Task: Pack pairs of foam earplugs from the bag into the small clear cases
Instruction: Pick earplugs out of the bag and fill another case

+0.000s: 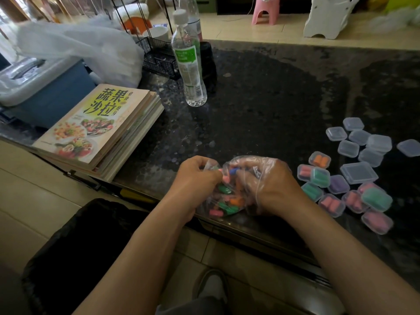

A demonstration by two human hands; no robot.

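A clear plastic bag (227,201) of pink, green, orange and blue foam earplugs lies at the near edge of the dark table. My left hand (195,180) grips the bag's left side at its mouth. My right hand (268,185) is inside the bag, under the plastic, fingers closed around a blue earplug (233,171). To the right lie several filled clear cases (331,204) holding pink, green, purple and orange plugs. Several empty clear cases (359,172) lie behind them.
A water bottle (189,64) stands at the centre back. A stack of cookbooks (95,130) sits on the left, with a blue box, white plastic bags and a black wire rack (159,57) behind. The dark stone table (272,110) stretches between them.
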